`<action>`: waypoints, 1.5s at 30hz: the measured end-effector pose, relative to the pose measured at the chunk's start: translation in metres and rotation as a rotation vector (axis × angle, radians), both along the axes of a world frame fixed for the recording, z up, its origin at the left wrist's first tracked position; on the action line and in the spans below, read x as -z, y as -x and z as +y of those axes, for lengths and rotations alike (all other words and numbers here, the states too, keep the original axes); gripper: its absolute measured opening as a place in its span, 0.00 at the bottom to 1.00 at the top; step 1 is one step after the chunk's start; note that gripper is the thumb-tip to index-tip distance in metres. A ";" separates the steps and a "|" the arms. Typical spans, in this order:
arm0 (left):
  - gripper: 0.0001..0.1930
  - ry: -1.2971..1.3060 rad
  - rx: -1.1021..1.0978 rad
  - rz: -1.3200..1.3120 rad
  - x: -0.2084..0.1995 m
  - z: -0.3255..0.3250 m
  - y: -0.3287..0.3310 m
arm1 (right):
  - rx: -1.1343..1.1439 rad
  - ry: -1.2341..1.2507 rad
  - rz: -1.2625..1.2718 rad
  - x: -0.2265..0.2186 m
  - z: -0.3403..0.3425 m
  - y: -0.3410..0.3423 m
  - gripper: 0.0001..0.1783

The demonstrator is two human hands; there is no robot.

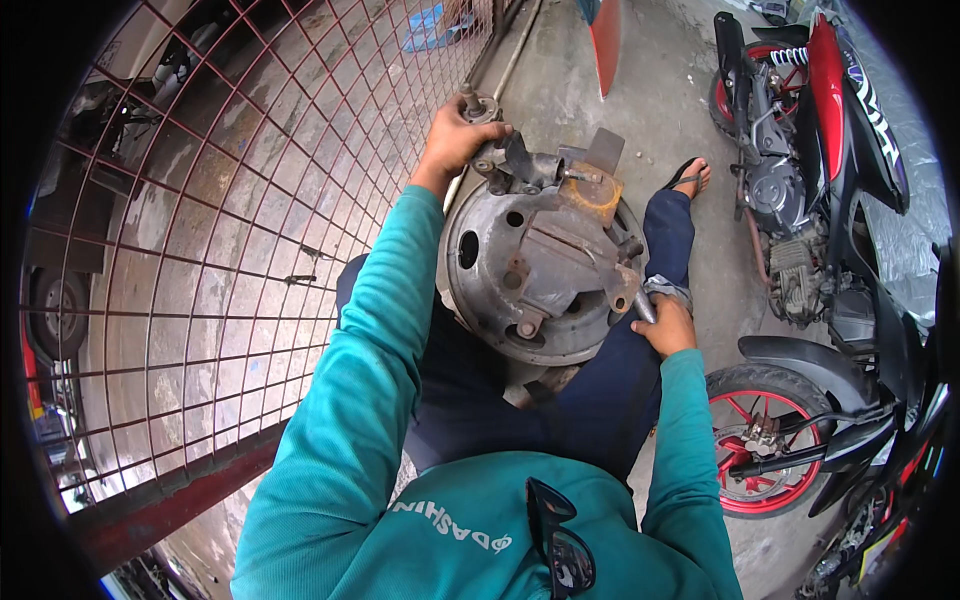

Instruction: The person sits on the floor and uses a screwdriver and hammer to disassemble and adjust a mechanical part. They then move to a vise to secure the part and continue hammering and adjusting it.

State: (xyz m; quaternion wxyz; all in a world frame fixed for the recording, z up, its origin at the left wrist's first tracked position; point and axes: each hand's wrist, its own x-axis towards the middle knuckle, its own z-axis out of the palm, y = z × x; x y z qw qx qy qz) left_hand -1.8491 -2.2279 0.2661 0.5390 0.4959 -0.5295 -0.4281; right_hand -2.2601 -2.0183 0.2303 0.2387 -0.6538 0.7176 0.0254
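Observation:
Between my legs lies a grey steel wheel rim (470,290) with a worn metal assembly (560,250) of plates and lugs on top. My left hand (460,140) is closed round a greasy metal part (484,108) with an upright stud, at the far left of the assembly. My right hand (668,325) grips a short shiny metal rod (645,305) beside the rim's right edge. A crumpled grey rag (668,290) sits against that hand; whether the fingers hold it, I cannot tell. A rusty yellowish block (592,195) stands at the far side of the assembly.
A red wire-mesh fence (240,210) runs close along my left. On the right stands a red and black motorcycle (800,220), its red-spoked wheel (765,440) near my right arm. A red-and-blue panel (604,45) is ahead. Sunglasses (560,540) hang from my shirt.

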 end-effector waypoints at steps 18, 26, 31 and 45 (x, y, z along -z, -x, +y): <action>0.35 -0.049 0.044 -0.141 0.015 -0.003 0.004 | -0.045 0.150 0.163 0.028 0.003 0.003 0.35; 0.39 -0.049 0.032 -0.172 0.027 -0.012 0.000 | 0.041 0.073 0.070 0.022 -0.007 0.011 0.29; 0.43 -0.065 0.050 -0.207 0.028 -0.013 0.000 | 0.398 -0.103 -0.503 -0.013 -0.017 0.044 0.19; 0.36 -0.060 -0.001 -0.303 0.014 -0.009 0.004 | 0.084 -0.061 -0.752 -0.147 -0.093 -0.045 0.16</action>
